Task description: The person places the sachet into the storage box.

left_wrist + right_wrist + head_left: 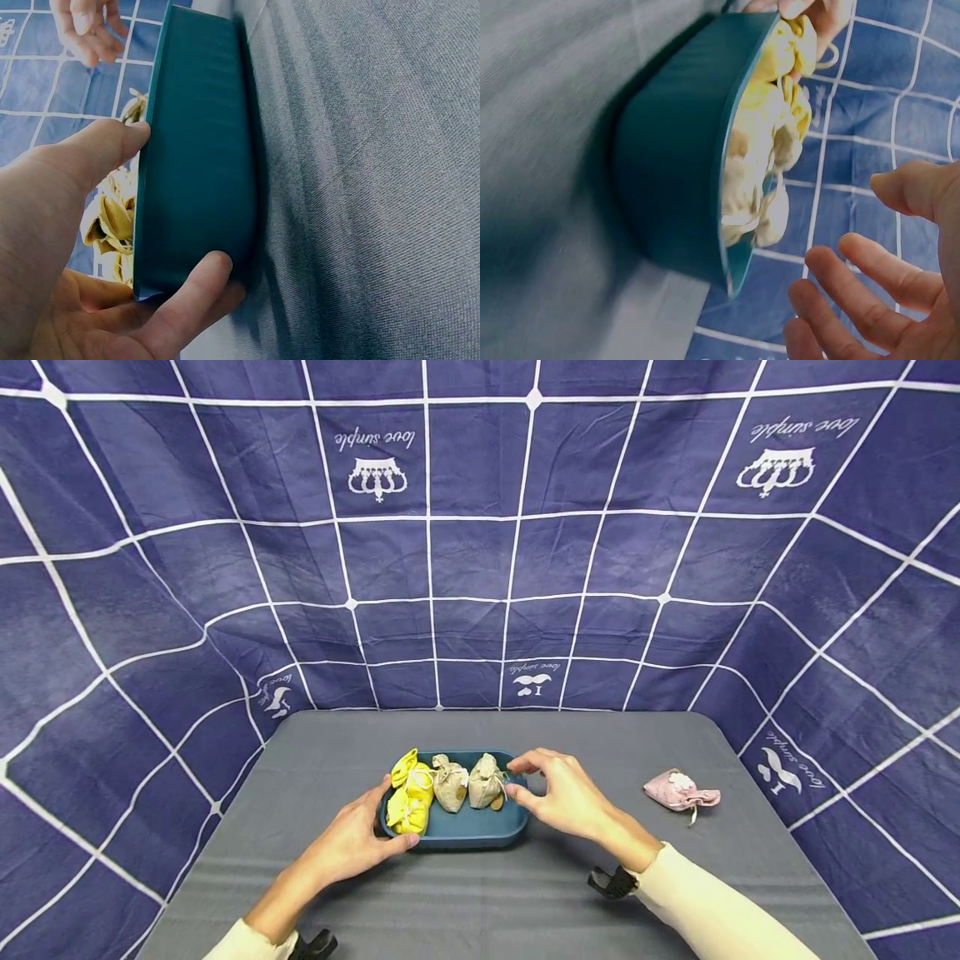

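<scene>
A teal tray [465,842] stands on the grey table with several small drawstring pouches in it. Two yellow pouches [408,814] fill its left end. Beside them sit a beige pouch [450,789] and, further right, another beige pouch [486,785]. My left hand [356,835] grips the tray's left end. In the left wrist view its thumb lies on the rim and its fingers [191,296] wrap the corner. My right hand [562,797] hovers by the tray's right end, thumb and fingers apart, holding nothing. In the right wrist view that hand [877,300] is clear of the pouches.
A pink pouch [678,792] with a white flower lies on the table to the right, outside the tray. Blue curtain cloth [480,560] with white grid lines hangs at the back and both sides. The grey table cloth [480,910] has slight creases near the front.
</scene>
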A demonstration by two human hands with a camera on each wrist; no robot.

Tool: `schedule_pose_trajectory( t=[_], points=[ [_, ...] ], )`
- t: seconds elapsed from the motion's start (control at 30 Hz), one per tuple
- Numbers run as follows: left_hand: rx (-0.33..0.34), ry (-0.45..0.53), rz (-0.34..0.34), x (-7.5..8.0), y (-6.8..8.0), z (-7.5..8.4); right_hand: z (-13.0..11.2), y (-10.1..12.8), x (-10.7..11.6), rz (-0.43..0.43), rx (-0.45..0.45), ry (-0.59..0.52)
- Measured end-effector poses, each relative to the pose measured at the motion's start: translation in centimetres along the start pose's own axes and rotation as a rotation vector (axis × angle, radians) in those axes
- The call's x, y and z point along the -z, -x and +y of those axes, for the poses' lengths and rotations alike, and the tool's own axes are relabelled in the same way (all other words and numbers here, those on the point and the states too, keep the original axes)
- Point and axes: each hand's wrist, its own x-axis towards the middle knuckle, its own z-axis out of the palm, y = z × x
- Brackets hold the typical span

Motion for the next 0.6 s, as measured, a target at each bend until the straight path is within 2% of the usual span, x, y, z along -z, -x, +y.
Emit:
schedule_pose_trajectory(
  t=[0.6],
  points=[
    [0.002, 0.013, -0.003, -0.2, -0.2, -0.2, 5.8, 2.5, 5.7, 0.076, -0.09, 0.147]
  ],
)
